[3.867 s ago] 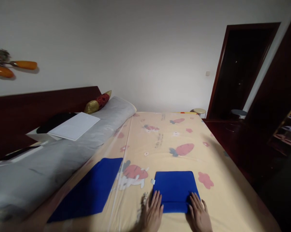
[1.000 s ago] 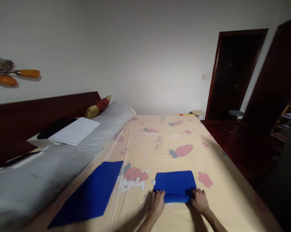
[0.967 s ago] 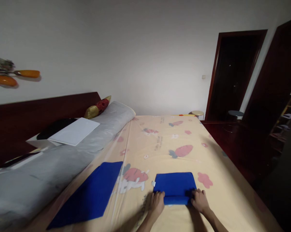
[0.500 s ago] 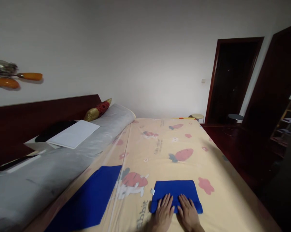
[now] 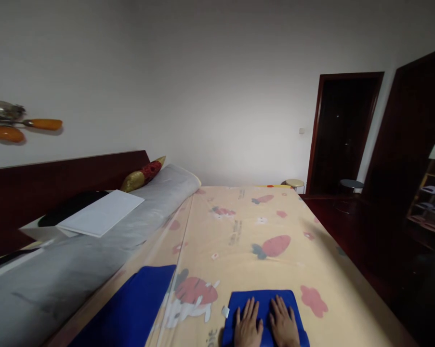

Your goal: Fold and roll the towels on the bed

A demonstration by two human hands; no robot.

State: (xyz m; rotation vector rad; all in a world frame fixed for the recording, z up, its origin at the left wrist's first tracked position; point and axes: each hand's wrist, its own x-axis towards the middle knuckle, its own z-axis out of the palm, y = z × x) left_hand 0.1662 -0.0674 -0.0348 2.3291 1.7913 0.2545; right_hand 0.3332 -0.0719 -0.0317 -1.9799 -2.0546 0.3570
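Observation:
A folded blue cloth with a small white tag on its left edge lies on the patterned bed sheet. Flat on its left part rests my left hand, fingers stretched out. Beside it, my right hand presses the cloth's right part, palm down, fingers slightly spread. The near edge of the cloth is rolled or folded over and partly out of view. Further left on the bed is a second blue cloth, lying flat and touched by neither hand.
A long grey pillow runs along the dark headboard, with a white board on top. A red and gold cushion lies at its far end. Two stools and a shelf rack stand beyond the bed.
My view has tilted up, so the bed and cloths sit lower. Both hands have slid forward over the folded cloth, away from its near edge.

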